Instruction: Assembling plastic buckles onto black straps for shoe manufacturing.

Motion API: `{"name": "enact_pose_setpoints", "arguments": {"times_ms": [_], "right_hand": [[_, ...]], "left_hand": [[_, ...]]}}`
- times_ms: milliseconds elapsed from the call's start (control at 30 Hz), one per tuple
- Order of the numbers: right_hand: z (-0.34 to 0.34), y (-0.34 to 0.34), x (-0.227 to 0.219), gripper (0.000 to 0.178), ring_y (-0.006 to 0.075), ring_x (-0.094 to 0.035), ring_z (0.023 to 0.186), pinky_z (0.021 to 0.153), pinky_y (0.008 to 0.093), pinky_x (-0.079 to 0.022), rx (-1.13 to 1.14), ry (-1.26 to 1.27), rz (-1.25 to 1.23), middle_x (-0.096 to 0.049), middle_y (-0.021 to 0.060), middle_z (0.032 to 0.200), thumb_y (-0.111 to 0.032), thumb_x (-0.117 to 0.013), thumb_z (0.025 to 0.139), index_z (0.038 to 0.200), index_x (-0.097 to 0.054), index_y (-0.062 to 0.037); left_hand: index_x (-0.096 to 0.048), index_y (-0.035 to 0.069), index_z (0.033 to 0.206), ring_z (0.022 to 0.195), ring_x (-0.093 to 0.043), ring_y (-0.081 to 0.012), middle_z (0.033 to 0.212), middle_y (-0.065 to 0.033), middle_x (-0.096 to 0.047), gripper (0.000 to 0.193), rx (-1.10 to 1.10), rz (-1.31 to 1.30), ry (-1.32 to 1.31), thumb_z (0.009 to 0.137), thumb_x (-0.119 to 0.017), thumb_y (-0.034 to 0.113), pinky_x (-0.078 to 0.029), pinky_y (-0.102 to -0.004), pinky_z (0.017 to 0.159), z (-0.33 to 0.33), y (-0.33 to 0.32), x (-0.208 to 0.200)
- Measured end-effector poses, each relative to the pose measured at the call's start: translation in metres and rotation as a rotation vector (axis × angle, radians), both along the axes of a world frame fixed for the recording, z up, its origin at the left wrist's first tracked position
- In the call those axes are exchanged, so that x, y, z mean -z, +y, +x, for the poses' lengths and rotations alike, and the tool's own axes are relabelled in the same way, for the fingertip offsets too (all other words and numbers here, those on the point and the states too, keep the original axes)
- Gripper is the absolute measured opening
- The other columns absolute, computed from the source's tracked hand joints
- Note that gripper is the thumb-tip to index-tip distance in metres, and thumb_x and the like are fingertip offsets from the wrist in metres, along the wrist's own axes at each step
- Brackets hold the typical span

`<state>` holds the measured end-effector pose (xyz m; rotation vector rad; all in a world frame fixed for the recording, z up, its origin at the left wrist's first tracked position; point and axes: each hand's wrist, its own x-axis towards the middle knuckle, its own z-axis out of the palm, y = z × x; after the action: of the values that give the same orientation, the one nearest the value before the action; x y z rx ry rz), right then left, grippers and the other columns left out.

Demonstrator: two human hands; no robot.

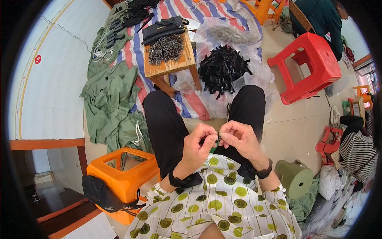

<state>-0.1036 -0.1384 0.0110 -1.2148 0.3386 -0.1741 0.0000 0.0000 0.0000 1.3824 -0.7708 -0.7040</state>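
Observation:
My left hand [199, 144] and my right hand [241, 139] meet above my lap, both pinched closed. Between the fingertips is a small black piece [217, 138], partly covered, so its exact kind cannot be made out. Past my knees stands a wooden stool [191, 63] bearing a heap of small metal clasps [166, 49] and a black fabric pouch [164, 28]. To its right, a pile of short black straps [223, 68] lies on clear plastic sheeting [264, 77].
An orange plastic stool [119, 169] with a black bag [102, 194] sits left of me. The red stool [312, 69] lies tipped at far right, near another person [318, 18]. Green cloth [109, 95] and a striped tarp [197, 104] cover the floor. Nearby is an olive stool [296, 179].

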Motion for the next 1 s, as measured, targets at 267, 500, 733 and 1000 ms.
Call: {"name": "enact_pose_setpoints", "arguments": {"times_ms": [267,500,733,1000], "right_hand": [[0.003,0.000,0.015,0.013,0.0069,-0.049,0.056,0.057,0.0226,-0.046,0.150,-0.113,0.368,-0.056,0.0014,0.069,-0.013,-0.059,0.087,0.089,-0.057,-0.0010],[0.002,-0.007,0.014,0.014,0.0066,-0.049,0.056,0.057,0.0223,-0.047,0.163,-0.090,0.425,-0.058,0.0017,0.070,-0.015,-0.059,0.087,0.089,-0.058,-0.0016],[0.008,0.003,0.013,0.016,0.0059,-0.050,0.057,0.059,0.0213,-0.048,0.096,-0.033,0.346,-0.058,0.0011,0.071,-0.016,-0.060,0.087,0.089,-0.059,-0.0010],[0.007,0.003,0.013,0.015,0.0055,-0.050,0.058,0.058,0.0207,-0.047,0.137,-0.020,0.188,-0.058,0.0008,0.071,-0.016,-0.060,0.087,0.087,-0.058,-0.0007]], "left_hand": [[-0.057,0.001,0.090,0.059,-0.047,-0.0056,0.072,0.0005,-0.054,0.014,-0.150,0.175,-0.438,0.092,-0.051,0.014,-0.039,-0.0205,0.055,0.000,-0.010,-0.005],[-0.056,0.001,0.091,0.064,-0.047,-0.0043,0.075,0.0009,-0.054,0.016,-0.020,0.137,0.044,0.089,-0.056,0.017,-0.037,-0.0183,0.059,0.005,-0.002,-0.004],[-0.054,0.000,0.090,0.073,-0.047,-0.0030,0.081,0.0019,-0.055,0.017,-0.005,0.096,0.161,0.087,-0.060,0.015,-0.039,-0.0180,0.066,0.003,-0.003,-0.003],[-0.054,0.000,0.091,0.074,-0.049,-0.0035,0.082,0.0011,-0.056,0.009,-0.001,0.105,0.122,0.086,-0.057,0.007,-0.040,-0.0186,0.068,0.003,-0.003,-0.001]]}}
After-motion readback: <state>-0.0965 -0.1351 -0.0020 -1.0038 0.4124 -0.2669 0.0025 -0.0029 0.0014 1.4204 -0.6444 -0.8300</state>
